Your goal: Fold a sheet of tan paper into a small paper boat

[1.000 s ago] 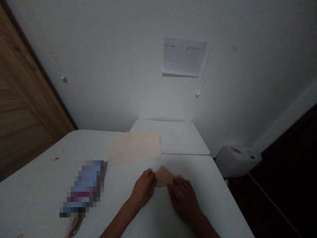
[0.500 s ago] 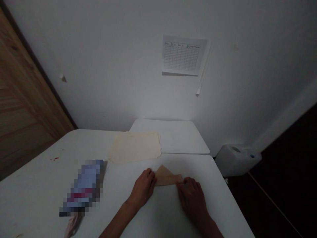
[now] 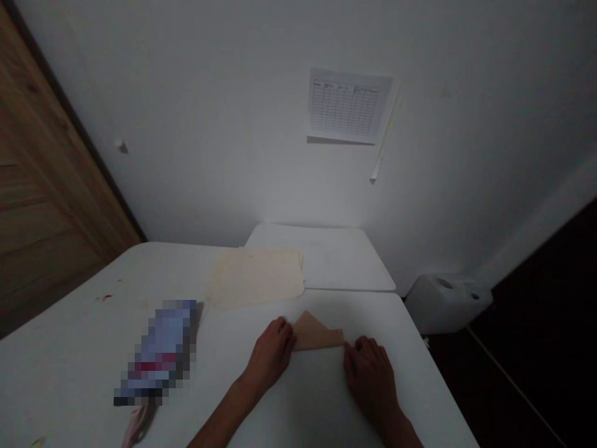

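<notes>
A folded piece of brown paper (image 3: 317, 333) lies flat on the white table, with a pointed peak at its upper left and a straight lower edge. My left hand (image 3: 274, 348) is closed over its left end, fingers curled and pressing it down. At the paper's lower right corner is my right hand (image 3: 372, 376), its fingers bent and drawn together, with the fingertips at the corner. Whether those fingertips pinch the corner or only touch it is hard to see.
Beyond my hands lie pale cream sheets (image 3: 256, 277) with uneven edges. A blurred-out blue item (image 3: 161, 348) with a strap rests at left on the white table (image 3: 69, 367). A printed chart (image 3: 347, 106) hangs on the wall. Off the table's right side stands a white plastic container (image 3: 443, 305).
My right hand has slid a little to the right along the paper's lower edge, out to its corner. My left hand and the paper have stayed in place.
</notes>
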Demonstrator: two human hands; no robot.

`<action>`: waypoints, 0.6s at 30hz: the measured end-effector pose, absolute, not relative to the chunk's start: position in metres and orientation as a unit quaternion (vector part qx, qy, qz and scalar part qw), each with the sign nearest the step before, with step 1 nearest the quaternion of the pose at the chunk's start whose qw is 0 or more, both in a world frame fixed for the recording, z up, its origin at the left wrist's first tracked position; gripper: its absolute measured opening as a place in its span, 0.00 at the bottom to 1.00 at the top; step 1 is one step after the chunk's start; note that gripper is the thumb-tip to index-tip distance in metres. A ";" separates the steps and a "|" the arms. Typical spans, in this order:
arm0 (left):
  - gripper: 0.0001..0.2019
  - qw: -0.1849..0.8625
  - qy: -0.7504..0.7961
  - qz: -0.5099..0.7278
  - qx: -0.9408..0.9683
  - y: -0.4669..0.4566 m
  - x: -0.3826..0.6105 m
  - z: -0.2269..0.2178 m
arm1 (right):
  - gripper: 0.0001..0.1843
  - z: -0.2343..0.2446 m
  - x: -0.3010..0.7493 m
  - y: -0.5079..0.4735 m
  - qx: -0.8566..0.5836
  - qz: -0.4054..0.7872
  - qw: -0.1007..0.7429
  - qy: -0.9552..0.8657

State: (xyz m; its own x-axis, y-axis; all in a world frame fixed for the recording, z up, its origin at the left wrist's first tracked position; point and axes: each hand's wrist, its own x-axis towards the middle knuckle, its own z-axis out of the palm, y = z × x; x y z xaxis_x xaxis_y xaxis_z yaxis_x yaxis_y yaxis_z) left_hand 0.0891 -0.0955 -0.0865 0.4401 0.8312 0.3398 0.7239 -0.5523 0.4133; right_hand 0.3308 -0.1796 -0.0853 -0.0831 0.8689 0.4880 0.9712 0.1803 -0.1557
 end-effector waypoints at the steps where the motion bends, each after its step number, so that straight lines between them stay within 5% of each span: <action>1: 0.08 0.103 0.461 0.259 0.843 -0.095 0.089 -0.087 | 0.10 -0.085 0.332 -0.179 -0.631 -0.105 0.247 -0.728; 9: 0.09 0.112 0.464 0.256 0.841 -0.095 0.090 -0.085 | 0.12 -0.078 0.323 -0.166 -0.605 -0.103 0.282 -0.737; 18: 0.09 0.123 0.462 0.278 0.833 -0.094 0.089 -0.088 | 0.20 -0.068 0.296 -0.161 -0.496 -0.015 0.200 -0.845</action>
